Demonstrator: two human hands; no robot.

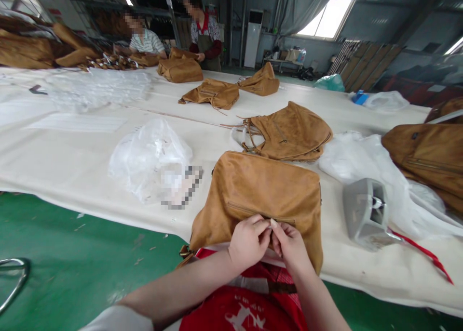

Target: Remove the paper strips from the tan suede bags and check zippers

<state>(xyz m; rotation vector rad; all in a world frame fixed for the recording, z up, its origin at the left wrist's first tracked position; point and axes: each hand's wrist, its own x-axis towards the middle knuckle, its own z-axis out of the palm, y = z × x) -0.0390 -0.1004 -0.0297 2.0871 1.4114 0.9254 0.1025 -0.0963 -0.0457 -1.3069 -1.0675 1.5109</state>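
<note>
Station check, head view. The tan bag (260, 191) lies flat on the table (72, 162) directly in front of me, its lower edge hanging just over the near rim, above my red apron (246, 307). A zip (253, 209) runs across the bag's front panel.

My left hand (249, 242) and right hand (290, 244) meet fingertip to fingertip at the zip line, at 6 o'clock on the bag. Both hands are closed to a narrow pinch against the bag. What sits between the fingertips is hidden, so I cannot tell whether a zip pull is gripped.

Surroundings, taken from the bag:
- 12 o'clock: a second tan bag (292, 131), just beyond and touching or nearly so.
- 10 o'clock: a crumpled clear plastic bag (148, 160), near.
- 3 o'clock: a grey hand tool (365, 213) lying on white plastic sheeting (361, 157), with a red cord (423, 254) trailing toward 4 o'clock.
- 2 o'clock: a further tan bag (430, 157) at the table's right.

At the far end, 11 o'clock, two other people (144, 39) handle more tan bags. The green floor (72, 254) shows at 8 o'clock.
</note>
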